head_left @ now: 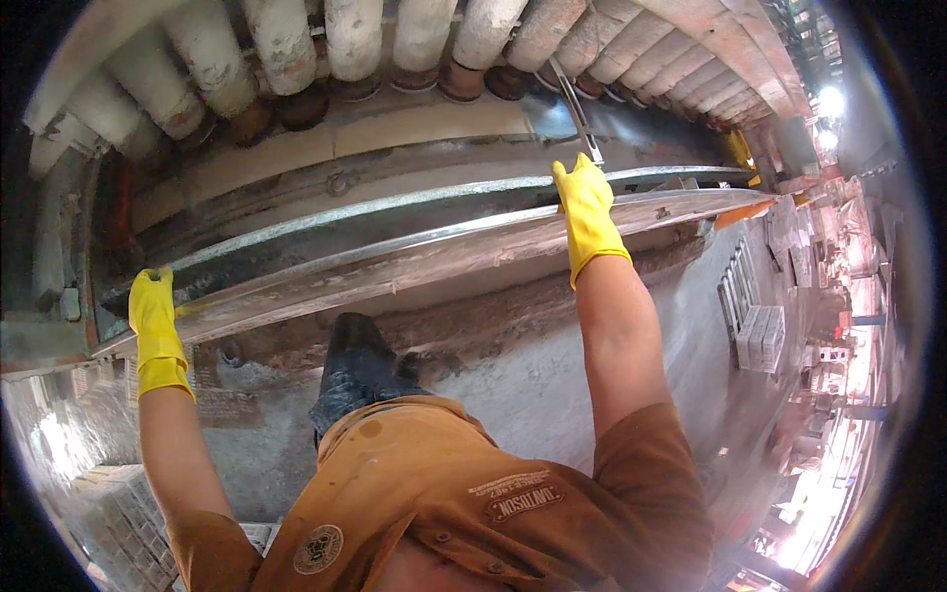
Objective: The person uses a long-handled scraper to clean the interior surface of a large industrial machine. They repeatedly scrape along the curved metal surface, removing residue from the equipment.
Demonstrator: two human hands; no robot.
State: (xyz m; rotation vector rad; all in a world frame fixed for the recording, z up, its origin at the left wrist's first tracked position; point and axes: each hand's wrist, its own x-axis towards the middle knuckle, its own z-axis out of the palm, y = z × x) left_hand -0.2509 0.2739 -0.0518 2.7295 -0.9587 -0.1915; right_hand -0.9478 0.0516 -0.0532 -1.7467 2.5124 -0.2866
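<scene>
Both my hands wear yellow rubber gloves and are spread wide apart along a long, pale metal bar (375, 206), which runs across a dark trough-like opening. My left hand (155, 314) is closed at the bar's left end. Farther right, my right hand (590, 209) is closed over the same bar; its fingertips are partly hidden. Just beyond my right hand a narrow metal rod (577, 111) slants up and away, its lower end beside the fingers. Nearer to me runs a ledge (414, 259) with a shiny metal edge, crossing beneath both wrists.
A row of thick, dusty pipe-like cylinders (353, 37) hangs over the far side. At the right, a slatted rack (737, 279) and a stack of pale blocks (762, 337) stand on the floor. More stacked blocks (123, 523) stand at lower left. A dark boot (353, 350) shows below the ledge.
</scene>
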